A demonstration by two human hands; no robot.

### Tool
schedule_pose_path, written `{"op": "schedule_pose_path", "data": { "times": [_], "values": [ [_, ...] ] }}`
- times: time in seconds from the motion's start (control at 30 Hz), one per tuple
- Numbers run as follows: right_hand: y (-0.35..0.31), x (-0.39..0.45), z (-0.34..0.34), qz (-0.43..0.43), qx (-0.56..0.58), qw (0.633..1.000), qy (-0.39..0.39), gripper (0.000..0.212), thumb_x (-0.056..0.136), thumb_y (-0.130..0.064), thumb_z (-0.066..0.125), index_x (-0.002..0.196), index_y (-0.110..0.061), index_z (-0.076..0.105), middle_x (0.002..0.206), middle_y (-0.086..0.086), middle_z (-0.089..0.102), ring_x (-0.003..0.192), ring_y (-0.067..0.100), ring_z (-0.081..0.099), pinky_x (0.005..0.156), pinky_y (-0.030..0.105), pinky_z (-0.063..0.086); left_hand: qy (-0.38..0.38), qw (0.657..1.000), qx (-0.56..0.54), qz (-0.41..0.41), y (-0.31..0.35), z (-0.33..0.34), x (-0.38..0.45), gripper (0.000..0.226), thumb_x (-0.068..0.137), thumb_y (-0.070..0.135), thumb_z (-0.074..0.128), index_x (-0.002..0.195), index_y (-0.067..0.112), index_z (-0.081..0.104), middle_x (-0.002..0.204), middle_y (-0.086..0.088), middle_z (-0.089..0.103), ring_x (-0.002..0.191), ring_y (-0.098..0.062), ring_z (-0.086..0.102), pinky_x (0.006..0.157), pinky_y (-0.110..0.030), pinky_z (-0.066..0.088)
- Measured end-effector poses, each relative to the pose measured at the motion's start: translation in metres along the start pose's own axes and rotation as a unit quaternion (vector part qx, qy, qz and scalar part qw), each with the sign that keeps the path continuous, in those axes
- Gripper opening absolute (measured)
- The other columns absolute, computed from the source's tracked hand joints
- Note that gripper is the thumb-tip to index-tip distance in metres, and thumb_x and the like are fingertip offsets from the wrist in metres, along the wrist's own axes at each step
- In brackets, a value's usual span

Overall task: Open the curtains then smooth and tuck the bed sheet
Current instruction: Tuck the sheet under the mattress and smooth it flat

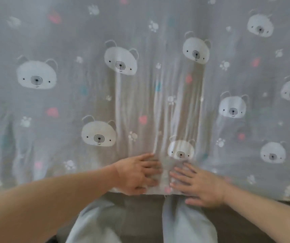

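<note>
A grey bed sheet [158,85] printed with white bear faces, paw prints and pink hearts fills nearly the whole view. Long creases run away from me through its middle. My left hand [137,174] lies flat on the sheet near its front edge, fingers straight and pointing right. My right hand [196,186] lies flat beside it, fingers spread and pointing left. The fingertips of both hands nearly meet over the central fold. The curtains are out of view.
The sheet's front edge [53,178] runs across the lower part of the view. Below it are my pale trouser legs [184,225] and a grey-brown floor [137,216].
</note>
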State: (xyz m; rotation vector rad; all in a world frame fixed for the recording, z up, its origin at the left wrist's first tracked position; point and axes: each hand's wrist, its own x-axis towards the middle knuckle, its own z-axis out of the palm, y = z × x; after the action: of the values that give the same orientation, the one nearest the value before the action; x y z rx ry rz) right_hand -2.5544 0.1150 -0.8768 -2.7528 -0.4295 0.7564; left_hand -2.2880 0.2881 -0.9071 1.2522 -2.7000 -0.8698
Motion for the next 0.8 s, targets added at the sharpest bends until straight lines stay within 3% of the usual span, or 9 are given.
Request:
{"op": "schedule_pose_path", "data": {
  "times": [0.1, 0.2, 0.3, 0.37, 0.47, 0.57, 0.63, 0.7, 0.8],
  "values": [
    [0.021, 0.027, -0.041, 0.005, 0.024, 0.992, 0.123, 0.057, 0.096, -0.04, 0.052, 0.149, -0.021, 0.04, 0.152, 0.017, 0.042, 0.142, 0.034, 0.039, 0.111, 0.051, 0.036, 0.066, 0.997, 0.012, 0.026, -0.026, -0.038, -0.023, 0.043, 0.096, 0.037, 0.049, 0.137, 0.026, 0.055, 0.146, -0.007, 0.051, 0.138, -0.03, 0.042, 0.117, -0.051, 0.023],
    [0.1, 0.092, -0.106, 0.18, -0.023, 0.945, 0.273, 0.056, 0.096, -0.034, 0.051, 0.147, -0.013, 0.042, 0.15, 0.022, 0.042, 0.14, 0.04, 0.04, 0.112, 0.056, 0.035, 0.162, 0.972, 0.1, -0.141, -0.122, -0.101, -0.043, 0.048, 0.098, 0.038, 0.04, 0.144, 0.027, 0.047, 0.149, -0.013, 0.045, 0.14, -0.038, 0.037, 0.118, -0.053, 0.019],
    [0.165, 0.157, -0.171, 0.37, 0.02, 0.893, 0.254, 0.066, 0.096, -0.049, 0.041, 0.154, -0.02, 0.031, 0.162, 0.018, 0.021, 0.15, 0.038, 0.019, 0.12, 0.055, 0.016, 0.149, 0.907, 0.127, -0.372, -0.215, -0.134, -0.082, 0.055, 0.098, 0.051, 0.033, 0.151, 0.037, 0.03, 0.161, -0.013, 0.023, 0.147, -0.045, 0.015, 0.119, -0.058, 0.008],
    [0.156, 0.201, -0.167, 0.463, 0.063, 0.861, 0.203, 0.073, 0.094, -0.061, 0.029, 0.158, -0.028, 0.015, 0.166, 0.011, 0.006, 0.152, 0.036, 0.003, 0.121, 0.057, 0.003, 0.138, 0.877, 0.117, -0.445, -0.22, -0.114, -0.111, 0.062, 0.098, 0.06, 0.028, 0.155, 0.039, 0.016, 0.164, -0.012, 0.011, 0.148, -0.045, 0.005, 0.119, -0.059, 0.006],
    [0.068, 0.239, -0.114, 0.384, 0.018, 0.906, 0.175, 0.083, 0.088, -0.074, 0.029, 0.158, -0.034, 0.011, 0.167, 0.008, 0.004, 0.153, 0.035, -0.001, 0.119, 0.062, 0.0, 0.118, 0.874, 0.128, -0.453, -0.163, -0.056, -0.149, 0.071, 0.094, 0.062, 0.031, 0.156, 0.035, 0.012, 0.164, -0.013, 0.005, 0.149, -0.045, 0.001, 0.119, -0.06, 0.006],
    [-0.023, 0.228, -0.064, 0.211, 0.014, 0.968, 0.134, 0.085, 0.083, -0.076, 0.04, 0.156, -0.035, 0.023, 0.166, 0.007, 0.009, 0.153, 0.035, 0.001, 0.119, 0.062, 0.0, 0.066, 0.883, 0.102, -0.454, -0.101, -0.007, -0.186, 0.074, 0.092, 0.064, 0.039, 0.156, 0.038, 0.011, 0.165, -0.013, 0.001, 0.147, -0.048, -0.005, 0.114, -0.069, 0.007],
    [-0.059, 0.214, -0.055, 0.093, 0.018, 0.992, 0.079, 0.074, 0.087, -0.069, 0.041, 0.152, -0.034, 0.035, 0.164, 0.005, 0.021, 0.153, 0.033, 0.008, 0.121, 0.058, 0.004, 0.015, 0.911, 0.092, -0.402, -0.063, 0.005, -0.21, 0.069, 0.095, 0.061, 0.038, 0.155, 0.038, 0.013, 0.164, -0.015, 0.004, 0.146, -0.052, -0.005, 0.11, -0.074, 0.01],
    [-0.067, 0.204, -0.069, 0.024, 0.057, 0.996, 0.069, 0.058, 0.095, -0.056, 0.043, 0.147, -0.03, 0.044, 0.157, 0.006, 0.038, 0.15, 0.028, 0.025, 0.121, 0.051, 0.016, -0.037, 0.953, 0.077, -0.29, -0.035, 0.0, -0.228, 0.059, 0.1, 0.056, 0.03, 0.155, 0.041, 0.014, 0.164, -0.009, 0.011, 0.148, -0.048, 0.003, 0.113, -0.07, 0.014],
    [-0.048, 0.217, -0.12, 0.051, 0.098, 0.979, 0.17, 0.046, 0.098, -0.038, 0.048, 0.139, -0.018, 0.056, 0.145, 0.009, 0.054, 0.139, 0.027, 0.045, 0.114, 0.046, 0.038, -0.052, 0.976, 0.04, -0.208, -0.029, -0.037, -0.251, 0.054, 0.103, 0.049, 0.029, 0.155, 0.038, 0.018, 0.16, -0.004, 0.029, 0.146, -0.032, 0.028, 0.118, -0.054, 0.025]
  ]
}}
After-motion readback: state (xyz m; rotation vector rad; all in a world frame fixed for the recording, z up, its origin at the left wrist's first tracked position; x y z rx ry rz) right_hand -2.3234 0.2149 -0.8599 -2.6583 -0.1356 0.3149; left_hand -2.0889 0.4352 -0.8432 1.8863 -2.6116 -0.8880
